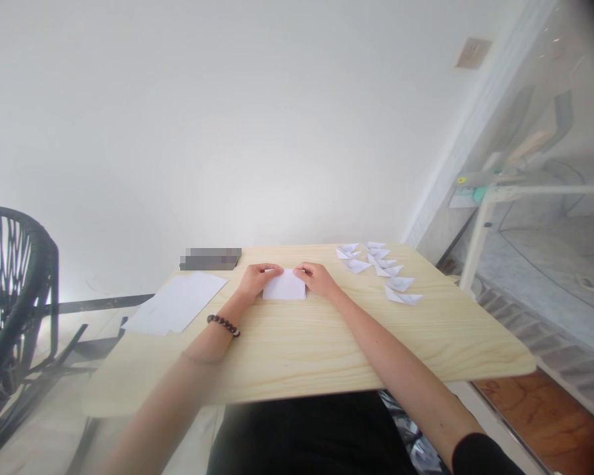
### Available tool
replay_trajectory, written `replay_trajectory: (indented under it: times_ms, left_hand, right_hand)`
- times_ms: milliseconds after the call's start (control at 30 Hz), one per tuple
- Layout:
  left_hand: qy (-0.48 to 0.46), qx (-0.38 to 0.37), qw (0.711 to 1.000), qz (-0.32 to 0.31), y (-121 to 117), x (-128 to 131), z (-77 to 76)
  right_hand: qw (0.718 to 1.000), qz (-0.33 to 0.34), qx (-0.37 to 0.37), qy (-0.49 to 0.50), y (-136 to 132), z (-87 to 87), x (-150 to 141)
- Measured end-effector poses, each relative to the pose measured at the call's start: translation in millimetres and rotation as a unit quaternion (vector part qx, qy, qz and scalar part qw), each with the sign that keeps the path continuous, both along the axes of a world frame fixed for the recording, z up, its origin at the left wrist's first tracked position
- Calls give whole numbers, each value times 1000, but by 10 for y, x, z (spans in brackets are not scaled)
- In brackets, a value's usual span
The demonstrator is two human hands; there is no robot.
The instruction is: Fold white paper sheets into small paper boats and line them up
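Note:
A folded sheet of white paper (pixel 284 286) lies near the middle of the wooden table, its long sides running left to right. My left hand (pixel 256 280) pinches its upper left part, thumb on top and a beaded bracelet at the wrist. At the upper right corner my right hand (pixel 315 278) grips the same paper between thumb and fingers. To the right stand several folded paper boats (pixel 356 266) in loose rows. Loose white sheets (pixel 178 303) lie flat to the left of my left hand.
The pale wooden table (pixel 297 356) reaches to the white wall. A dark blurred-out flat object (pixel 210 259) lies at its back left. A black woven chair (pixel 44 264) stands at the left, and a white metal frame (pixel 478 237) at the right.

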State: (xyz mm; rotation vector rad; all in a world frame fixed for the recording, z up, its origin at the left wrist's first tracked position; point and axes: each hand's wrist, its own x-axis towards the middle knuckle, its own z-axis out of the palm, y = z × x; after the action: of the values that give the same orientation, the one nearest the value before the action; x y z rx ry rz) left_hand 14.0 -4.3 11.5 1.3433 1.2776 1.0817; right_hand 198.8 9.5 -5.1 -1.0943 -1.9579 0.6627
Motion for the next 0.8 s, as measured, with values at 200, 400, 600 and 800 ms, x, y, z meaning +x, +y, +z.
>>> replay_trajectory:
  times_ms: [200, 400, 600, 800]
  left_hand:
    - [5, -1, 1000, -5, 12, -9, -14]
    - [2, -1, 1000, -11, 18, -11, -26]
    - [12, 10, 1000, -12, 27, -16, -30]
    - [14, 12, 1000, -18, 29, -20, -33]
  right_hand:
    - [1000, -3, -1, 3, -8, 11, -6]
    - [1000, -2, 2, 4, -15, 10, -5]
    - [1000, -2, 6, 2, -8, 6, -4]
    - [1000, -2, 10, 8, -1, -3, -8]
